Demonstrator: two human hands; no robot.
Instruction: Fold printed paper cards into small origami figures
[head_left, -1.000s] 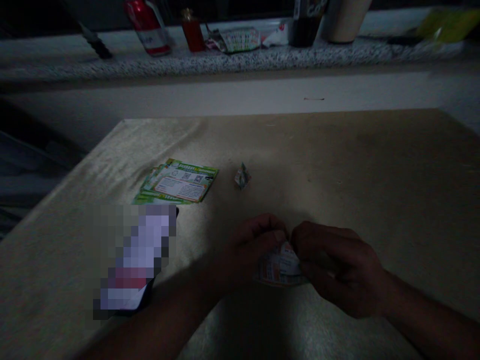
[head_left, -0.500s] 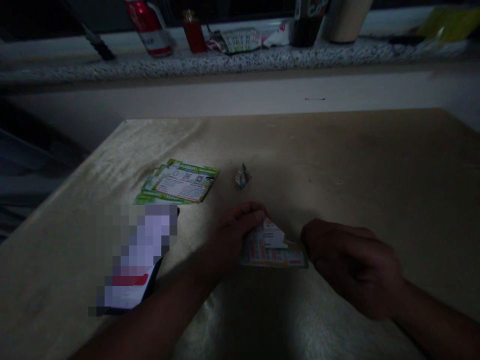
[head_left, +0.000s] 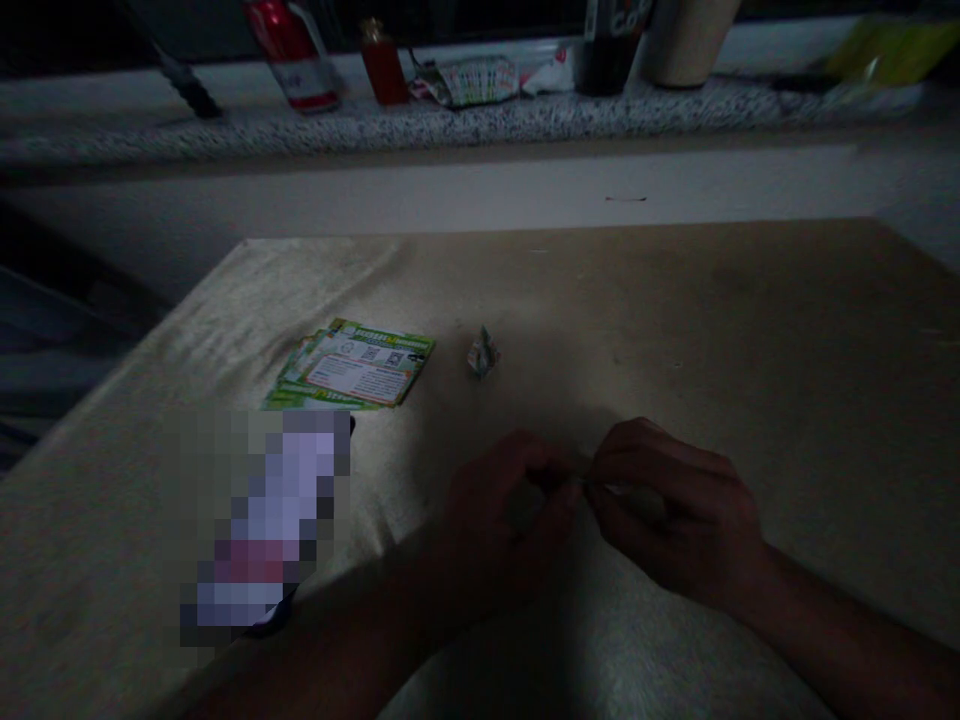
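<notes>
My left hand [head_left: 517,500] and my right hand [head_left: 675,510] meet above the near middle of the table. Each is closed in a pinch, thumb against fingers, with the fingertips almost touching. Between them shows only a thin, pale edge of the folded printed paper [head_left: 583,479]; my fingers and the dim light hide the rest. Beyond the hands stands a small pointed folded-paper piece [head_left: 483,354], touched by neither hand.
Left of the small paper piece lies a stack of green-and-white printed flyers [head_left: 367,365]. A phone [head_left: 277,520] with a blurred-out screen rests beside my left forearm. On the stone sill [head_left: 450,125] stand a red can [head_left: 296,60], a small red bottle [head_left: 385,65] and a dark bottle [head_left: 611,50].
The paper was lying with its printed face visible under my left hand; now it is edge-on between both hands. My right hand has moved left to meet the left one.
</notes>
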